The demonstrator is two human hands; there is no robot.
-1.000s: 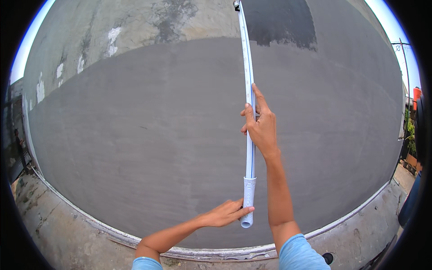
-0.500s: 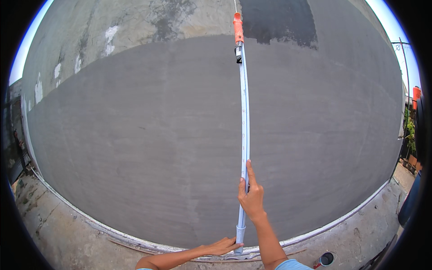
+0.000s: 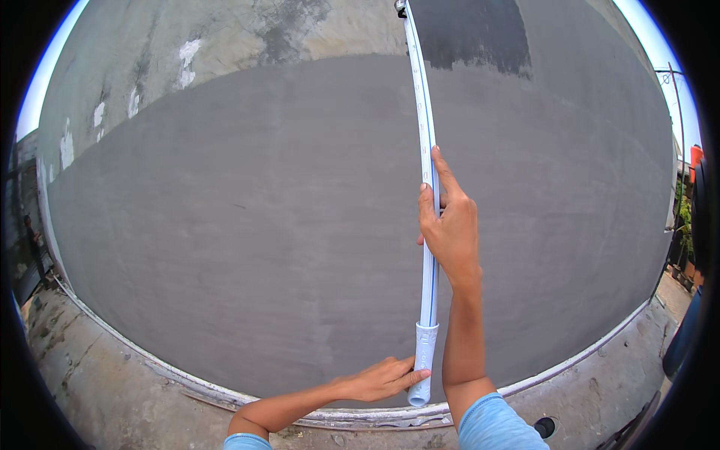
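A long white plastic pipe (image 3: 429, 296) with a blue stripe stands nearly upright before a grey wall (image 3: 262, 225). My right hand (image 3: 454, 229) is closed round its middle, forefinger stretched along the side. At the lower end, my left hand (image 3: 381, 379) grips the wider white end fitting (image 3: 425, 343), its open mouth facing me. A metal clamp (image 3: 400, 9) shows at the pipe's top; whatever lies beyond is cut off by the upper edge. Beside the top is a dark wet-looking patch (image 3: 472, 34) on the wall.
A round container (image 3: 545, 427) with a dark inside sits on the concrete floor (image 3: 135, 382) by my right sleeve. A pale ledge (image 3: 337, 416) runs along the wall's foot. At the far right are plants (image 3: 683, 214) and a thin pole (image 3: 677, 112).
The pipe has risen and come closer, carrying its orange handle at the top out of view. Both hands went up with it, the right one much farther. The pipe's top leans slightly left now.
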